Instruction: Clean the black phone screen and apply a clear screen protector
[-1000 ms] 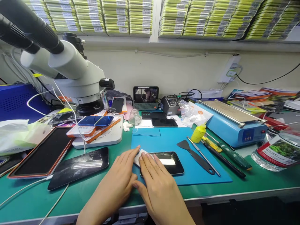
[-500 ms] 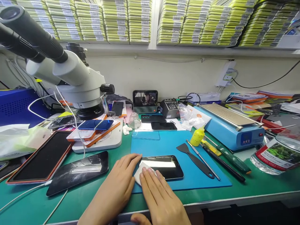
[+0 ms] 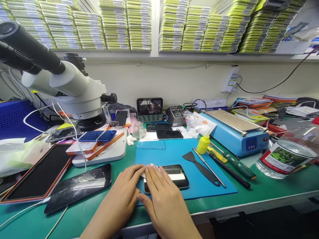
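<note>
pressing a white cloth point(image 3: 149, 167) onto a phone point(image 3: 171, 175) with both hands flat.
the phone lies screen up on the blue mat point(image 3: 174, 156), near the mat's front edge, on the green bench point(image 3: 274, 189). the right hand point(image 3: 159, 189) rests open, fingers spread over the phone's left end and the cloth; the left hand point(image 3: 127, 191) lies open just beside it, fingertips touching the cloth at the mat's left edge. neither hand grips anything. right of the phone on the mat lie a black spatula point(image 3: 200, 166) and a thin metal tool point(image 3: 209, 167); a yellow bottle point(image 3: 203, 143) stands at the mat's right rear. left of the mat lies a dark screen panel point(image 3: 79, 186), with a microscope point(image 3: 62, 79) behind it.
</note>
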A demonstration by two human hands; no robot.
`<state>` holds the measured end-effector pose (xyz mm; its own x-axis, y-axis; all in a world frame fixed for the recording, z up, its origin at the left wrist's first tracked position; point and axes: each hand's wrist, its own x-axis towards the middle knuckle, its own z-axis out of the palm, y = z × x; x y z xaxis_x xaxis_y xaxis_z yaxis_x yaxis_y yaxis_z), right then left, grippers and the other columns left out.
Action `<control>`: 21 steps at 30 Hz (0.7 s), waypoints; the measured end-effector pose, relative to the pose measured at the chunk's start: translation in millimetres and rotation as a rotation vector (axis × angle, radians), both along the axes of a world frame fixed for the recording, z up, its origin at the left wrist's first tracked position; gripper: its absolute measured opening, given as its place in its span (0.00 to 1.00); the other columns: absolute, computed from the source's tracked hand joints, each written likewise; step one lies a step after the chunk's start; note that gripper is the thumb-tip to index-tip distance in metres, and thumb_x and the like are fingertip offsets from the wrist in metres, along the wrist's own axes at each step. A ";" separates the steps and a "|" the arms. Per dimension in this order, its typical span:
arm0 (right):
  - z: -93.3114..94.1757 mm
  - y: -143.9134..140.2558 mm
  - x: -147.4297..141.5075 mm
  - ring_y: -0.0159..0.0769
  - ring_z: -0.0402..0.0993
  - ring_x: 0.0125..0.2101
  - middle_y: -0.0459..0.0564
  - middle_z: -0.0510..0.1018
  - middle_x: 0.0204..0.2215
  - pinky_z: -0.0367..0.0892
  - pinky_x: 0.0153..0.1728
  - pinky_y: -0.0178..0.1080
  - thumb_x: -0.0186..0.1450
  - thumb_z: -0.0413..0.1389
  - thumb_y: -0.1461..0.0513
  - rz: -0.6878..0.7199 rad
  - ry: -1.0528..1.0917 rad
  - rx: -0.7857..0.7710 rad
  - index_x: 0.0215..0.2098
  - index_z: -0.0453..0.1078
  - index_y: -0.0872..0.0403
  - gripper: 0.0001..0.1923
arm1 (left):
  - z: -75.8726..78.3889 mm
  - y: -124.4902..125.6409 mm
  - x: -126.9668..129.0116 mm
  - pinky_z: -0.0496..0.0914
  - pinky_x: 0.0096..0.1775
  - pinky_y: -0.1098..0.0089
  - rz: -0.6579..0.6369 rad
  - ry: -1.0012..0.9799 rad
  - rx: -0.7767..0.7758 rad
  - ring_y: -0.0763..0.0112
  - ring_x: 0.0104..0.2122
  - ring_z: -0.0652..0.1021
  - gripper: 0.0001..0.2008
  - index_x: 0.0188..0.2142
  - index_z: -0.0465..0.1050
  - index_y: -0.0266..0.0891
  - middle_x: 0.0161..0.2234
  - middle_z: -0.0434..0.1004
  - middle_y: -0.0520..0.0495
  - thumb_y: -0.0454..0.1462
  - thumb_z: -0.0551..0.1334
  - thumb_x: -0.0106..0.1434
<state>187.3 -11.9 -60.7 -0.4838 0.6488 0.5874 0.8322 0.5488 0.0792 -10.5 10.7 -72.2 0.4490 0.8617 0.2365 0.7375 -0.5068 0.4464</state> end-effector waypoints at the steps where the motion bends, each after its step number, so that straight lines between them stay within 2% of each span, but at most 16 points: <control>1: -1.7 -1.6 1.1 0.51 0.77 0.64 0.61 0.75 0.66 0.78 0.62 0.51 0.81 0.47 0.48 0.003 0.001 0.014 0.67 0.72 0.65 0.32 | 0.1 0.3 0.4 0.69 0.68 0.52 0.003 0.002 0.003 0.58 0.69 0.70 0.36 0.72 0.63 0.48 0.71 0.68 0.43 0.26 0.51 0.67; 6: -10.8 -22.5 15.1 0.51 0.78 0.63 0.61 0.75 0.66 0.79 0.61 0.48 0.79 0.51 0.46 0.042 -0.008 0.111 0.65 0.74 0.65 0.33 | 1.1 0.5 2.0 0.69 0.68 0.50 0.020 0.016 0.028 0.56 0.69 0.71 0.32 0.72 0.64 0.45 0.71 0.69 0.41 0.28 0.50 0.71; 11: -10.0 -34.6 26.9 0.50 0.76 0.65 0.60 0.73 0.68 0.78 0.63 0.48 0.79 0.53 0.47 0.055 -0.022 0.063 0.67 0.72 0.64 0.32 | 4.5 -1.5 2.5 0.68 0.69 0.48 0.022 0.009 0.028 0.56 0.69 0.70 0.29 0.71 0.64 0.45 0.70 0.69 0.42 0.30 0.50 0.73; 16: -4.3 -15.0 23.4 0.50 0.76 0.65 0.58 0.73 0.68 0.78 0.63 0.52 0.81 0.48 0.50 0.006 0.063 0.001 0.67 0.72 0.63 0.29 | 5.9 -1.1 2.2 0.69 0.69 0.47 0.017 0.015 0.014 0.56 0.69 0.70 0.29 0.72 0.63 0.46 0.71 0.68 0.42 0.30 0.49 0.74; 21: -1.1 2.1 21.1 0.50 0.77 0.64 0.58 0.75 0.67 0.77 0.63 0.52 0.81 0.47 0.49 -0.035 0.113 -0.031 0.67 0.72 0.63 0.31 | 4.4 -1.3 2.1 0.70 0.68 0.49 0.028 0.019 0.021 0.56 0.69 0.71 0.28 0.72 0.63 0.49 0.70 0.68 0.43 0.31 0.50 0.75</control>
<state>208.5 -9.8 -61.8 -0.3923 0.6827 0.6164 0.8534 0.5202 -0.0329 -8.4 9.4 -67.7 0.4290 0.8691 0.2463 0.7600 -0.4946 0.4215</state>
